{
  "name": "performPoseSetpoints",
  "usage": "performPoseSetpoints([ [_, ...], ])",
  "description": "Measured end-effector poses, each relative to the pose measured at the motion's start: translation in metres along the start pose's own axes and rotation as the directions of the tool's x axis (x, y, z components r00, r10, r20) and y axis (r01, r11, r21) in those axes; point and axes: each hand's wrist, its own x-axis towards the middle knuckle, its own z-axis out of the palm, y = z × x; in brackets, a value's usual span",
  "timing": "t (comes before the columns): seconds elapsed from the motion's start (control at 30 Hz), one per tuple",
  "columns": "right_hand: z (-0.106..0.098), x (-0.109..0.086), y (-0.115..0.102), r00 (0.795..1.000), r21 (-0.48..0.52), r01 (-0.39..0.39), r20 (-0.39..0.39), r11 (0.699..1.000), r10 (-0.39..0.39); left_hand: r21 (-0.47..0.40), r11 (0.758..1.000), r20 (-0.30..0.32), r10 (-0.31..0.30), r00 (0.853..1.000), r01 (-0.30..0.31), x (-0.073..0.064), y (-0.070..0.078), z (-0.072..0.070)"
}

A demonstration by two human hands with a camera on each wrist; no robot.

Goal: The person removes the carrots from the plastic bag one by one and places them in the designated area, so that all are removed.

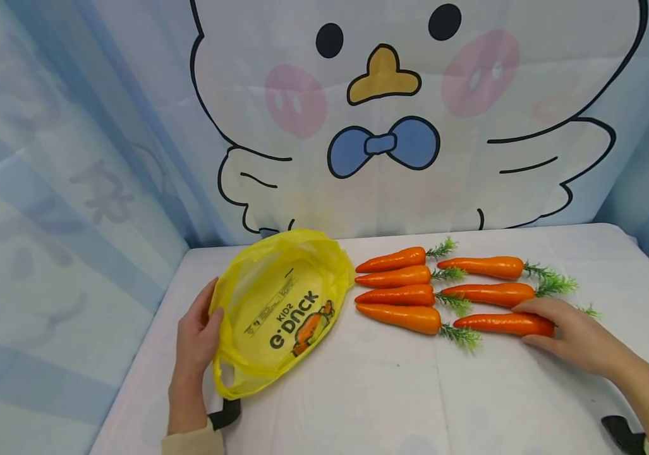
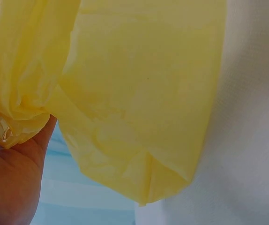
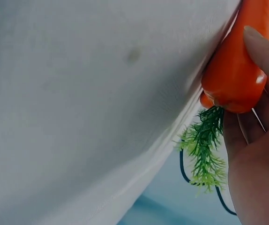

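A yellow plastic bag (image 1: pixel 256 284) with dark lettering lies at the left of the table, its mouth spread wide. My left hand (image 1: pixel 198 335) grips the bag's left edge, thumb on the inside; in the left wrist view, yellow film (image 2: pixel 144 93) hides much of that hand (image 2: pixel 12 178). At the right, my right hand (image 1: pixel 571 335) holds the nearest carrot (image 1: pixel 500 323) of its column by the thick end. The right wrist view shows the thumb on one side of this orange carrot (image 3: pixel 240 70) and fingers on the other, with green leaves (image 3: pixel 208 152) hanging past the hand.
Several carrots (image 1: pixel 398 316) lie in a column right of the bag, tips toward it. Two more, an upper carrot (image 1: pixel 483 266) and a middle carrot (image 1: pixel 489 292), lie beyond the held one. A printed curtain (image 1: pixel 381 202) stands behind the white table (image 1: pixel 358 404).
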Motion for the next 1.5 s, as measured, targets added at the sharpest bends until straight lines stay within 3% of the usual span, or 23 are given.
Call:
performPoseSetpoints([
  [0.13,0.002,0.000,-0.002,1.000,0.019,-0.018,0.010,1.000,0.018,-0.004,1.000,0.002,-0.004,1.000,0.004,0.000,0.000,0.000],
  [0.37,0.002,-0.003,-0.001,0.999,-0.010,-0.022,-0.040,1.000,0.021,-0.021,1.000,0.018,0.009,1.000,-0.009,-0.001,0.000,-0.001],
  [0.63,-0.001,-0.009,0.004,0.996,-0.015,-0.080,-0.046,0.997,0.079,-0.011,1.000,0.017,0.029,0.999,-0.029,0.001,0.001,-0.001],
  [0.97,0.000,-0.012,0.009,0.993,-0.012,-0.032,-0.118,0.999,0.030,-0.015,1.000,0.023,0.025,0.999,-0.024,0.000,0.002,-0.002],
  [1.5,0.002,-0.008,0.006,0.992,-0.015,-0.057,-0.110,0.998,0.055,-0.024,1.000,0.034,0.009,0.999,-0.008,-0.002,0.004,-0.003],
])
